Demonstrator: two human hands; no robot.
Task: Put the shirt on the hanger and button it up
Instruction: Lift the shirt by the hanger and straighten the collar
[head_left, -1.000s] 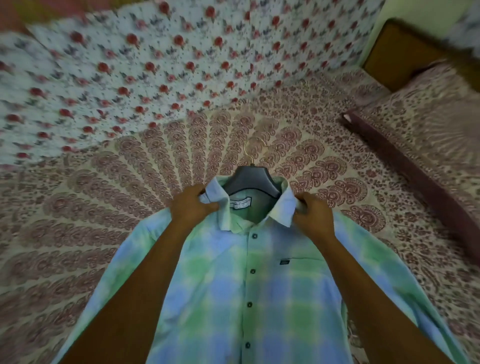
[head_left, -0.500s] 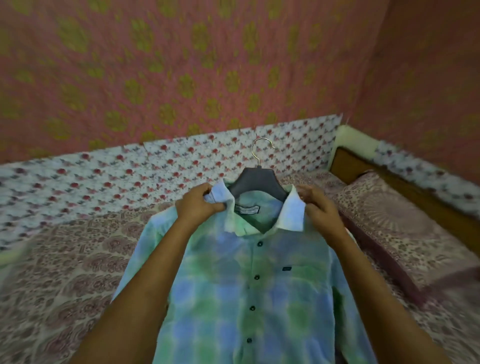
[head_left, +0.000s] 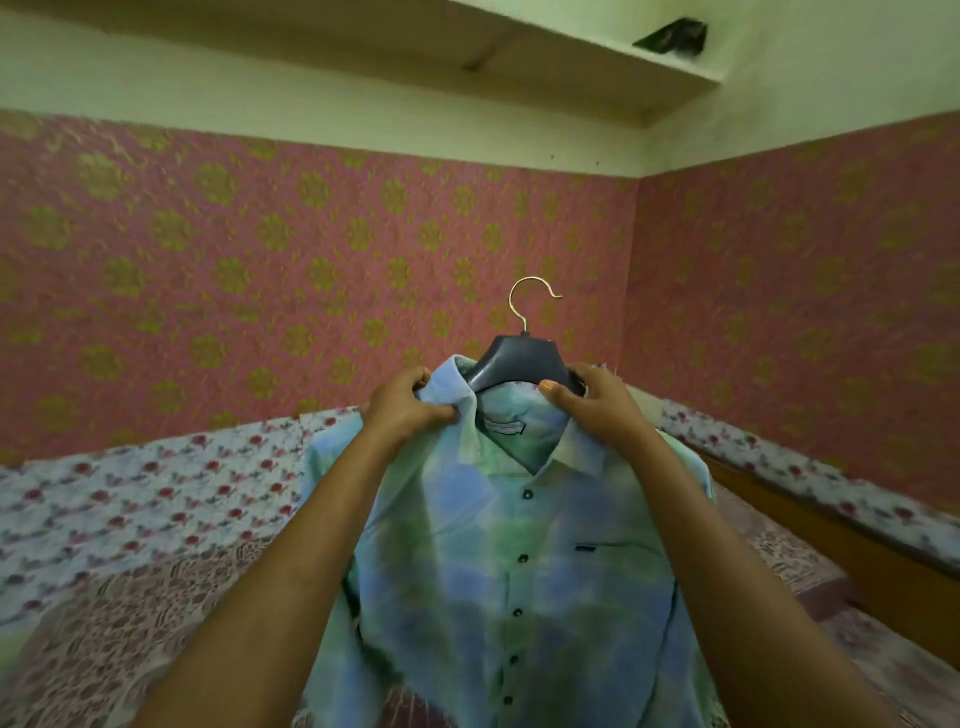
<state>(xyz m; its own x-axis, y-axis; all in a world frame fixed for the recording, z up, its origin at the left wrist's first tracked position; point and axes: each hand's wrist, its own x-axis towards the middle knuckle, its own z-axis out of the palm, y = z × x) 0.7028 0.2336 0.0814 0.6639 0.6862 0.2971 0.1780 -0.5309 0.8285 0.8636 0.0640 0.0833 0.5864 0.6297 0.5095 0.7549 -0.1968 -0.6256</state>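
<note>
You've got the shirt (head_left: 519, 561) held up in the air over the bed (head_left: 130, 571), already sitting on the hanger (head_left: 519, 358) with the placket buttoned as far down as I can see. Your left hand (head_left: 410, 410) is pinched shut on the collar and your right hand (head_left: 597, 405) is closed around the hanger shoulder and the collar there. I'd keep both hands level so it hangs square, and tug the collar flat and centred around the hook.

The bed (head_left: 130, 597) (low under pink walls) carries a paisley spread (head_left: 171, 613) and a rose-printed cloth (head_left: 130, 499).
</note>
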